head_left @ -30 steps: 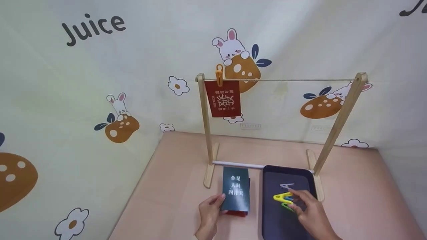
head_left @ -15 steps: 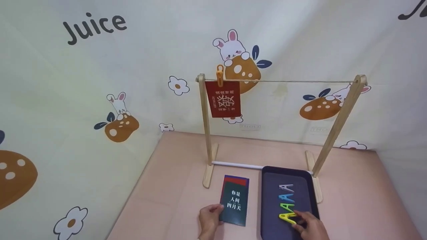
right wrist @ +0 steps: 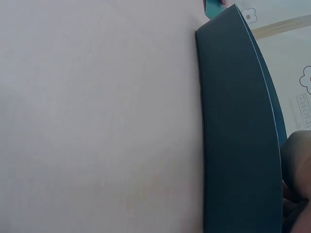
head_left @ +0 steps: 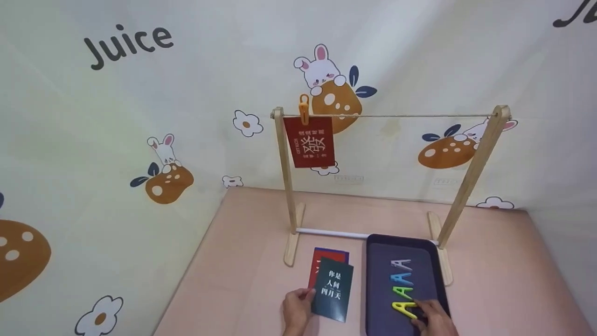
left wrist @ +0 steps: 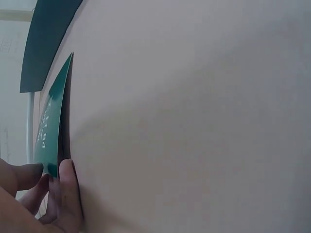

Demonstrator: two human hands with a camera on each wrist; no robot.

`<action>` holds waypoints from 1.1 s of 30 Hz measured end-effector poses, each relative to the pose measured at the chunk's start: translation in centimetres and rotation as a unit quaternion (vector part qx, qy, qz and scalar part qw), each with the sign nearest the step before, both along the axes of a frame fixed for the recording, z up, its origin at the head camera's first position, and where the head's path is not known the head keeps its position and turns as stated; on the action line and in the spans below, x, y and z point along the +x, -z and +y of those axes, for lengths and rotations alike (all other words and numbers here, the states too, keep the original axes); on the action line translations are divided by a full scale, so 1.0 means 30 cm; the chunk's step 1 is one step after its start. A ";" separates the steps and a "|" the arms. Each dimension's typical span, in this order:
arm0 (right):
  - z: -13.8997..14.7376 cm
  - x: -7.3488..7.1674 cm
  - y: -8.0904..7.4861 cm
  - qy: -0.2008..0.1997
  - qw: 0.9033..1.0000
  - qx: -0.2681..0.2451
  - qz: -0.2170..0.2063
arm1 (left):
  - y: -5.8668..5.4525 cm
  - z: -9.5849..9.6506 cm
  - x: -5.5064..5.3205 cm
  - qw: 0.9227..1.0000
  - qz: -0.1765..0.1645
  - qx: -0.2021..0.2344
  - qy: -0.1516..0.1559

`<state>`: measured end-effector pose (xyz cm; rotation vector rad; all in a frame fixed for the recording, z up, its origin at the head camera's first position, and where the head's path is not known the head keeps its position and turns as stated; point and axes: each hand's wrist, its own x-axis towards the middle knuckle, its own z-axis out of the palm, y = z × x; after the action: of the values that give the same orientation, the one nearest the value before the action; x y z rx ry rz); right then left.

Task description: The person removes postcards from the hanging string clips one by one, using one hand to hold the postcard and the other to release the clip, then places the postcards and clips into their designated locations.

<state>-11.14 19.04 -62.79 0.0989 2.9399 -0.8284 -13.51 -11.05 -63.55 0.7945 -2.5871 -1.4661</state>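
Note:
My left hand [head_left: 297,310] pinches a dark green card [head_left: 332,290] with white Chinese characters by its left edge. In the left wrist view the thumb lies over the green card [left wrist: 51,131] and fingers sit underneath. A red card [head_left: 322,266] and a blue-edged one lie partly hidden beneath it. At the tray's near part my right hand [head_left: 436,318] pinches a yellow clothespin [head_left: 402,306] by its right end. Beyond it, a green clothespin [head_left: 402,293], a blue clothespin [head_left: 401,279] and a pale purple clothespin [head_left: 400,264] line up on the dark tray [head_left: 380,317].
Behind stands a wooden frame [head_left: 473,179] with a string [head_left: 410,115] across its top. An orange clothespin [head_left: 304,109] holds a red card [head_left: 311,147] on the string's left end. A white bar [head_left: 333,232] joins the frame's feet, close to the tray.
My right hand has brought the yellow clothespin nearer, from over the others to the near end of their row. The green card has slid toward me and rightward, uncovering the red card.

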 end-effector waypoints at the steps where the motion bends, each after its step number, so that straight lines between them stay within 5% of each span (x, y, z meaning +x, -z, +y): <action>1: -0.002 -0.001 -0.001 -0.001 1.000 0.003 -0.003 | 0.002 0.003 0.000 1.000 -0.004 -0.001 -0.004; 9: -0.016 -0.006 -0.004 -0.021 0.999 0.012 0.021 | -0.024 -0.005 -0.012 0.998 -0.030 -0.037 -0.034; 16: -0.007 0.007 -0.009 -0.023 0.999 0.014 0.047 | -0.061 -0.041 -0.009 0.996 -0.045 -0.079 -0.007; 23: -0.018 0.025 -0.067 -0.010 0.994 0.015 0.111 | -0.096 -0.110 0.000 1.000 -0.007 -0.016 0.008; 26: -0.023 0.032 -0.086 -0.021 0.980 0.025 0.197 | -0.108 -0.136 0.016 1.000 0.006 0.011 0.022; 33: 0.000 0.027 -0.124 -0.099 0.915 0.068 0.385 | -0.158 -0.173 0.049 0.998 -0.005 0.049 0.049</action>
<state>-10.32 19.03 -59.07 -0.6596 3.6296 -0.7531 -12.03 -16.25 -58.80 0.6942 -2.6149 -1.6297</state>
